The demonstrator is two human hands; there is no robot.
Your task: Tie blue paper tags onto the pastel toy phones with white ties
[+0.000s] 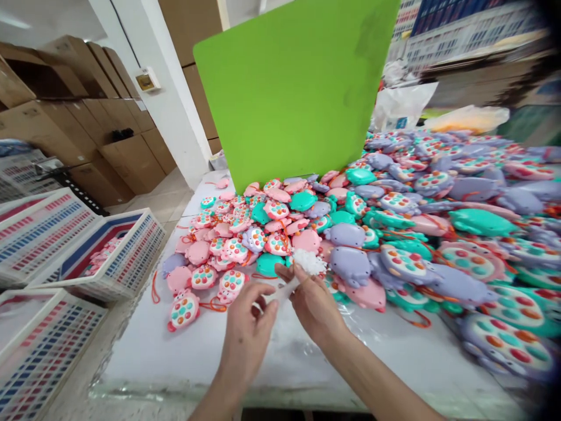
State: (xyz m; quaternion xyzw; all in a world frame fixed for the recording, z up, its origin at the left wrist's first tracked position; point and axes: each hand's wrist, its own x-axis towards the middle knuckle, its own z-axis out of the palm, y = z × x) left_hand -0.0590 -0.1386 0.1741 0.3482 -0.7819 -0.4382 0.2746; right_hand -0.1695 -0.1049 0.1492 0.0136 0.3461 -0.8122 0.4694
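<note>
My left hand, fingers pinched, grips one end of a thin, whitish translucent strip above the table. The strip's other end runs to my right hand, which is closed around a bundle of fine white pieces with a frilly, bristly top. What exactly the bundle is cannot be made out. Just beyond both hands lies a heap of animal-shaped toys with coloured round buttons, among them a pink toy, a teal toy and a purple toy. Several carry orange cord loops.
The toys cover much of the white table, densest at the right. A green board stands upright behind them. Plastic baskets sit on the floor at left, near stacked cardboard boxes. A clear plastic bag lies under my hands.
</note>
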